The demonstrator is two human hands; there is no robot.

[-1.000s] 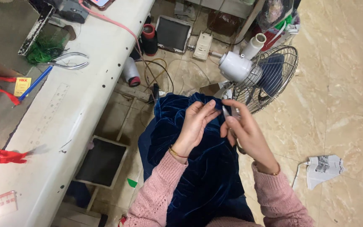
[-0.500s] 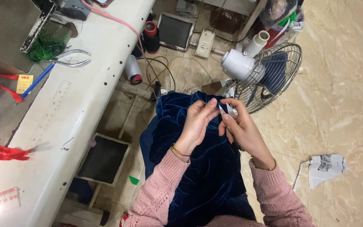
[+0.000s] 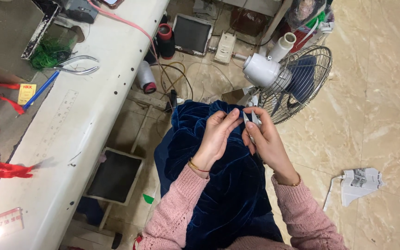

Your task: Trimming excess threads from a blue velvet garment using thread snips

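A beige marble-patterned floor (image 3: pixel 371 120) filled the right of the view, and a long white desk (image 3: pixel 84 139) ran along the left. I saw the fingers (image 3: pixel 231 118) of the left hand (image 3: pixel 216 136) pinched together on a fold at the far edge of the dark blue velvet cloth (image 3: pixel 218 185), which lay bunched over the lap, near the middle of the scene. The right hand (image 3: pixel 267 141) was closed around a small pair of metal snips (image 3: pixel 251 119), their tips just beside the pinched fold. Compared with a second before, both hands sat in nearly the same place on the cloth, with the snips drawn a little closer to the left fingertips; I judged that the work at that one spot of the edge was still going on, not finished. Pink knitted sleeves (image 3: pixel 174 217) covered both forearms. Outward from the hands, a floor fan (image 3: pixel 288 76) stood just beyond the cloth at the far side. A crumpled paper (image 3: pixel 359 183) lay on the floor to the right. On the desk lay metal pliers (image 3: pixel 77 65), a blue pen (image 3: pixel 40 90) and red ribbon (image 3: pixel 3 169), all well apart from the hands. Thread spools (image 3: pixel 146 76) stood below the desk edge.
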